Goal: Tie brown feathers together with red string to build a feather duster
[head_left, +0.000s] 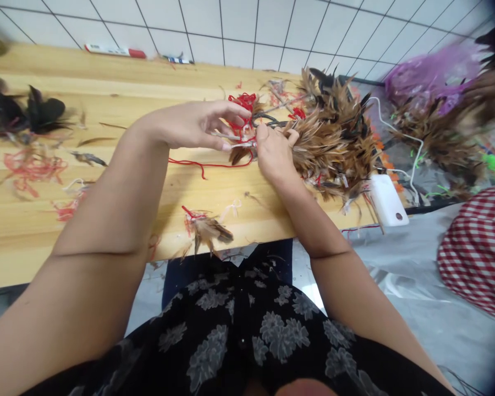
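Note:
My left hand [204,124] reaches in over the wooden table, its thumb and fingers bent around a thin whitish strip [242,144]. The strip runs to the fingertips of my right hand [274,151], which is closed; what it grips is hidden behind the fingers. Loose red string [204,165] trails to the left below the hands, and a red tangle [243,102] lies just above them. Beside my right hand spreads a large heap of brown feathers [330,143]. A dark loop [268,118] shows behind the fingers; I cannot tell what it belongs to.
On the wooden table [119,264] lie a small feather bunch [208,228], black feathers [45,110], pink string scraps [35,168] and a red-capped marker [115,51]. A white box [388,201] with a cable sits at the right edge. Further right is a person with brown feathers [441,137].

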`<state>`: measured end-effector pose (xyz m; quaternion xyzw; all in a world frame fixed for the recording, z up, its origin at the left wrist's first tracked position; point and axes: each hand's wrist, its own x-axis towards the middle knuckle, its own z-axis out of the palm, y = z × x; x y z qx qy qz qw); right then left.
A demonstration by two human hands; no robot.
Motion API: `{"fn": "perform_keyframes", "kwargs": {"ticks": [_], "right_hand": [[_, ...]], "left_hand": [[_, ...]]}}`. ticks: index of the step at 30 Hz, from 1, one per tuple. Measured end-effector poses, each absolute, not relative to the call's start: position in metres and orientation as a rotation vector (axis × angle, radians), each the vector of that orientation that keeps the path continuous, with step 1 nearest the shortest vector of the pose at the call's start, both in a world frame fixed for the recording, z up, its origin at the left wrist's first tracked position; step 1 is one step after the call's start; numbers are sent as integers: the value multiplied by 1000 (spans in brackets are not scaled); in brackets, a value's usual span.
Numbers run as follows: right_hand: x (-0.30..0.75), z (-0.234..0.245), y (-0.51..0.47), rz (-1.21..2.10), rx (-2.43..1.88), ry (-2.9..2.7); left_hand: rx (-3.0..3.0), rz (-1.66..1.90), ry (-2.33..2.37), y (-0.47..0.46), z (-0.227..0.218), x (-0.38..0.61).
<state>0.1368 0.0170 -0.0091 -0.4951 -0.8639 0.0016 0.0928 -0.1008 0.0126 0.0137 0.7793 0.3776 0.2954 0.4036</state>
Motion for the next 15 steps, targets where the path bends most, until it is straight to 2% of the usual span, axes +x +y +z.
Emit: {"fn": "perform_keyframes", "kwargs": {"ticks": [6, 15], "right_hand": [[140, -10, 20, -9, -1451, -2466], [144, 3, 22, 26, -1621, -2330]], "left_hand": [[1620, 978, 814, 19, -6, -101], [1559, 1439, 829, 31, -54, -53]]}}
